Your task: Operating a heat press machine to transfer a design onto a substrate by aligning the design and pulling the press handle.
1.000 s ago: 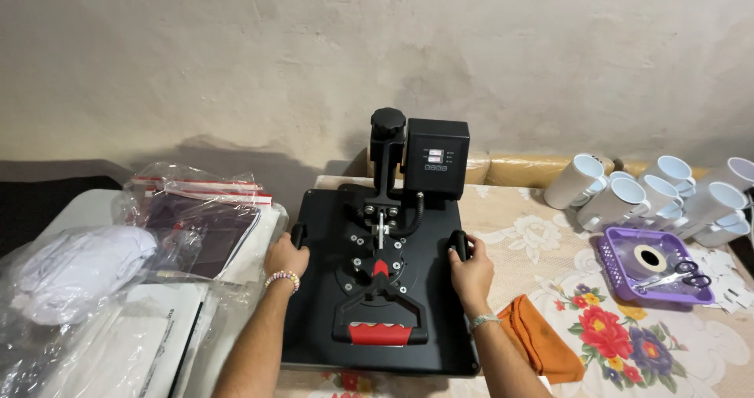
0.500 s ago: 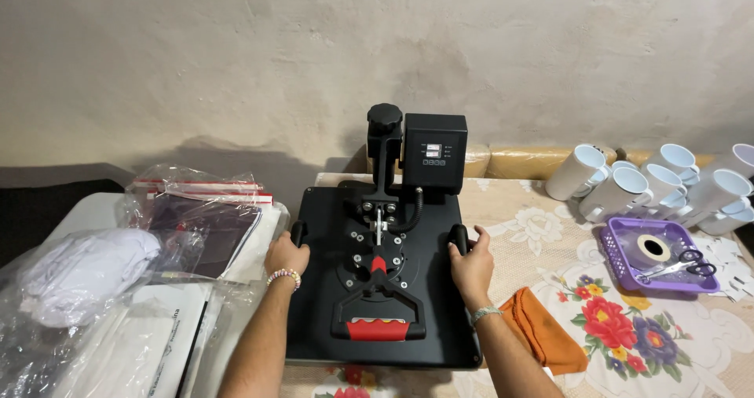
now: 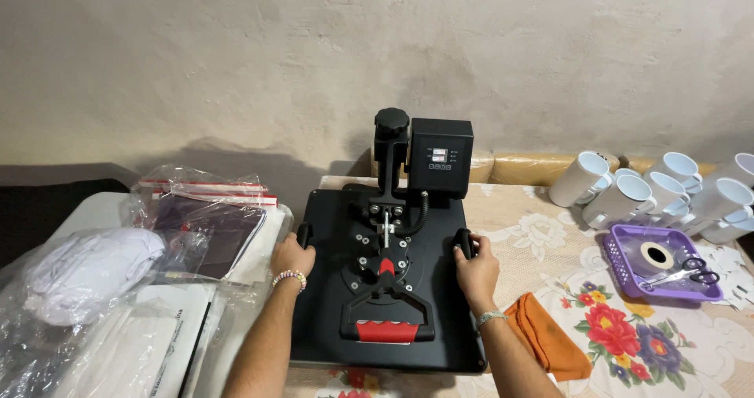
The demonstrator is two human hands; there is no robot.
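Heat press [image 3: 385, 288]: 1
White mugs [image 3: 620, 198]: 6 in view
Purple tray [image 3: 628, 272]: 1
Tape roll [image 3: 657, 254]: 1
Scissors [image 3: 691, 271]: 1
Orange cloth [image 3: 546, 343]: 1
Hands: 2

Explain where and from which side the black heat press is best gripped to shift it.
Grip the heat press by its two side handles, one from each side, as the left hand and right hand do. They flank the wide, flat plate evenly.

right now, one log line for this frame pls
left hand: grips left side handle | right hand: grips right side handle | heat press: flat on floral tablecloth | orange cloth: beside right wrist
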